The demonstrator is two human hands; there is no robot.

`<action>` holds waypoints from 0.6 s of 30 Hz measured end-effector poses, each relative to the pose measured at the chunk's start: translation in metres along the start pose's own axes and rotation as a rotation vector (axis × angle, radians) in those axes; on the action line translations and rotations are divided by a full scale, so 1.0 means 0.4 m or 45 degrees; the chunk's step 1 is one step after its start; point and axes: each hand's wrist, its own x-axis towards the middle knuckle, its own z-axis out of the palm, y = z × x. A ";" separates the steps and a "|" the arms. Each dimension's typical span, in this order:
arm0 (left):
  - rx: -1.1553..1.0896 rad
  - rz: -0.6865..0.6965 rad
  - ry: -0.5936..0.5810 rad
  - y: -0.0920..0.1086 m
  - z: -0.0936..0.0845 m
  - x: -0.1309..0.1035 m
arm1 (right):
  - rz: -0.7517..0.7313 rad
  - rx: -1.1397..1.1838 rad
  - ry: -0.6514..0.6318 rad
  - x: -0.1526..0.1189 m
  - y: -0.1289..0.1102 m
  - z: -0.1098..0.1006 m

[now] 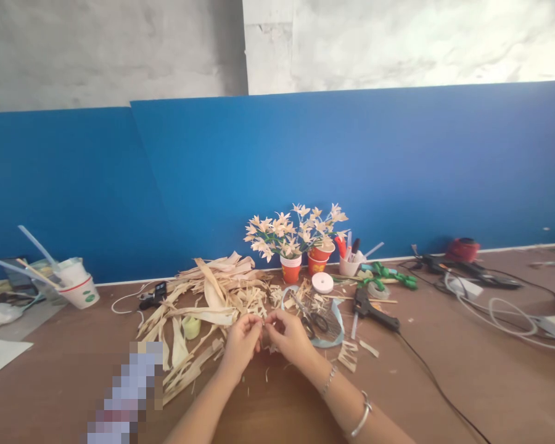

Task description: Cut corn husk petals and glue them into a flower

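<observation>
1. your left hand [241, 345]: thumb and fingertip pinched on a tiny piece [264, 324], too small to identify.
2. your right hand [289, 336]: pinched likewise from the right, the piece between both hands, probably for fine control.
3. dried husks [215, 288]: heaped left and far of your hands, seemingly within easy reach.
4. glue gun [377, 314]: lying right, presumably handy.
5. pale flowers [282, 227]: upright in paper cups [290, 271], far side, likely against crushing.

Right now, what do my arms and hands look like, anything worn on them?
Your left hand and right hand are gloveless, with no sleeves showing. The right arm wears a thin, chain-like bracelet near the wrist and a silver bangle farther up; the left arm shows no jewellery.
</observation>
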 end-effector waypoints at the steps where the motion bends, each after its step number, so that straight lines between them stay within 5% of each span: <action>1: 0.006 0.019 0.003 0.000 -0.001 0.000 | -0.001 -0.003 0.005 0.000 0.000 0.000; 18: 0.040 0.063 0.092 0.027 -0.001 -0.015 | -0.017 0.032 0.009 0.003 -0.010 -0.004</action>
